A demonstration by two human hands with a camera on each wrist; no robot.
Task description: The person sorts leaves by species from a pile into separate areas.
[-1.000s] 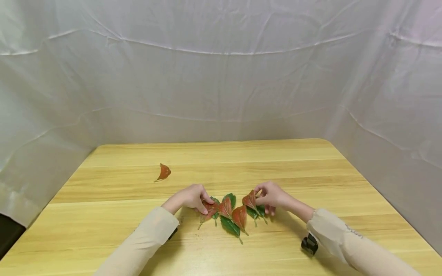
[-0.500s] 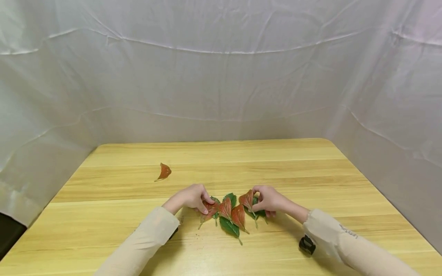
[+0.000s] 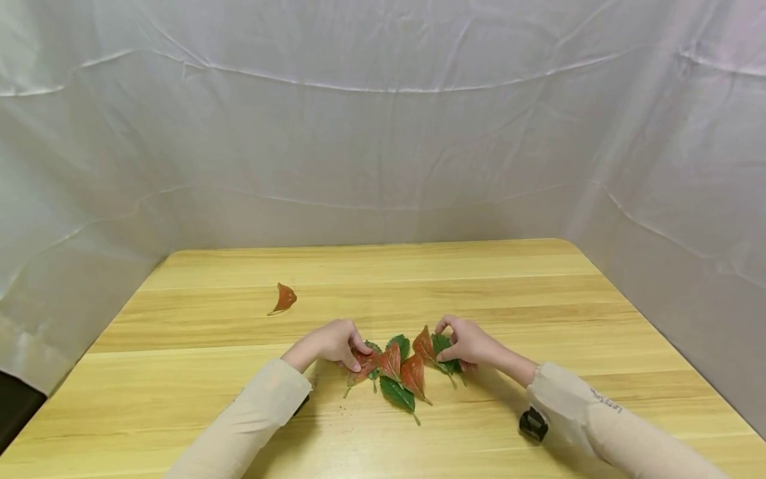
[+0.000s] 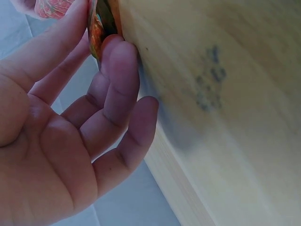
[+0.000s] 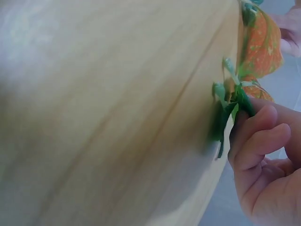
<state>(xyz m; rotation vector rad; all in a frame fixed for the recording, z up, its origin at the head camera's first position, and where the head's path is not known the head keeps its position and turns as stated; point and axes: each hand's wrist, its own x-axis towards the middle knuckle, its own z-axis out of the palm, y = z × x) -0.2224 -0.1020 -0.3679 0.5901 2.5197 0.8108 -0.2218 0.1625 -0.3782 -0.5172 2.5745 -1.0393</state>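
At the left end of a row of artificial leaves, my left hand [image 3: 334,346] pinches a red leaf [image 3: 363,364] between thumb and fingers, low over the wooden table. My right hand [image 3: 469,344] has thumb and forefinger on a green leaf [image 3: 441,344] at the row's right end. In the right wrist view, the fingertips meet at the green leaf [image 5: 242,101], close to other stems. Just left of that hand lies another red leaf [image 3: 423,344]. Mid-row are two red leaves, one [image 3: 391,361] beside the other [image 3: 413,376], with a green leaf [image 3: 397,394] below them.
A single red leaf [image 3: 286,297] lies farther back on the left of the wooden table [image 3: 509,286]. Pale cloth [image 3: 383,146] hangs behind and at both sides. A small black device [image 3: 533,424] sits under the right sleeve.
My right hand has shifted slightly left with the red leaf, let go of it, and taken the green leaf beside it, which now shows more fully. My left hand stays put.
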